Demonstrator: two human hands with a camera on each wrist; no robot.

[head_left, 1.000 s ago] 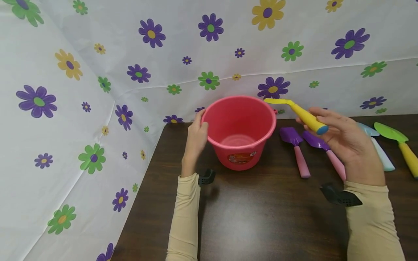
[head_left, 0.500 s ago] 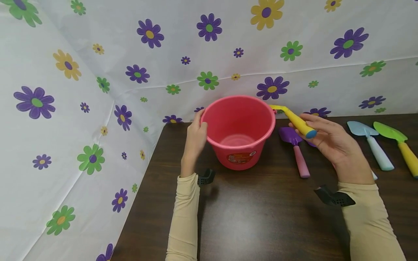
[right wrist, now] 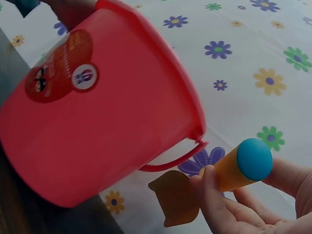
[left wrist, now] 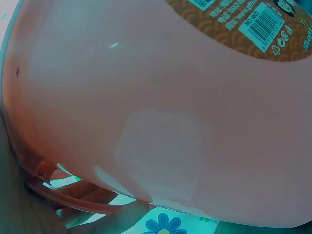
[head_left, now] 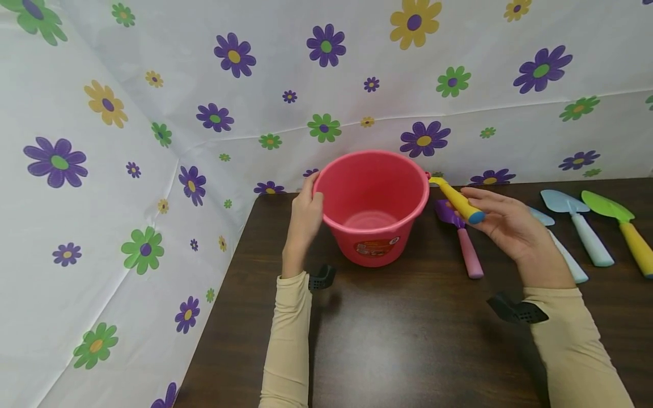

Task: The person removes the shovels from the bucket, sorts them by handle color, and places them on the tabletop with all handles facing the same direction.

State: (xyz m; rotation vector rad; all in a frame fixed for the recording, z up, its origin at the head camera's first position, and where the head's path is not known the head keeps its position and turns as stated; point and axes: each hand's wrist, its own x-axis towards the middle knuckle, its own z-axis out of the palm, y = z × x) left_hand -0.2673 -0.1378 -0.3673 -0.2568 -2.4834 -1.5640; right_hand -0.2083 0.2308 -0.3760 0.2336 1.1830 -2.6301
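A pink-red bucket [head_left: 372, 181] tilts toward me on the dark table, its inside visible and a sticker on its front. My left hand [head_left: 307, 212] grips its rim on the left, thumb over the edge. In the left wrist view, fingers [left wrist: 129, 214] show beside the bucket's handle [left wrist: 73, 201]. My right hand [head_left: 510, 224] holds a small yellow shovel [head_left: 457, 201] by its blue-ended grip, fingertips pinching it. The shovel's blade [right wrist: 176, 197] is outside the bucket, close to the handle's right-hand joint. Below it lies a purple shovel with a pink grip [head_left: 468, 252].
To the right lie a light-blue trowel [head_left: 586, 232], a green trowel with a yellow handle [head_left: 635, 238], and another pale-blue one [head_left: 567, 255] partly hidden by my right arm. A white flowered cloth [head_left: 275, 45] hangs behind and left of the table [head_left: 377, 340].
My right hand has moved left and down with the yellow shovel, bringing its blade from above the rim level to beside the bucket's right side. My left hand and the bucket stay put.
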